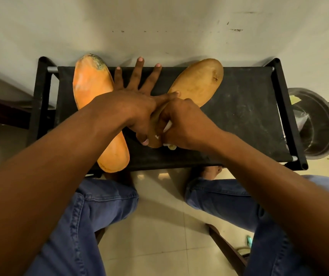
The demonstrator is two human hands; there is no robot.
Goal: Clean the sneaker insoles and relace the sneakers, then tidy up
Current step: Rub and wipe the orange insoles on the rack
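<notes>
Two insoles lie on a black fabric-topped rack (243, 116). The orange insole (92, 86) lies lengthwise at the left, its toe end stained dark, partly under my left forearm. The tan insole (197, 82) slants from the middle to the back right. My left hand (133, 100) rests between them with its fingers spread straight, the index finger lying along the tan insole and the thumb at the heel's near edge. My right hand (187, 124) grips a crumpled white cloth (167, 126) against the tan insole's heel, which my hands mostly hide.
The rack stands against a pale wall. A round dark basin (319, 124) sits on the floor at its right end. My knees in blue jeans (92, 216) are below the rack's near edge, over a tiled floor. No sneakers or laces are in view.
</notes>
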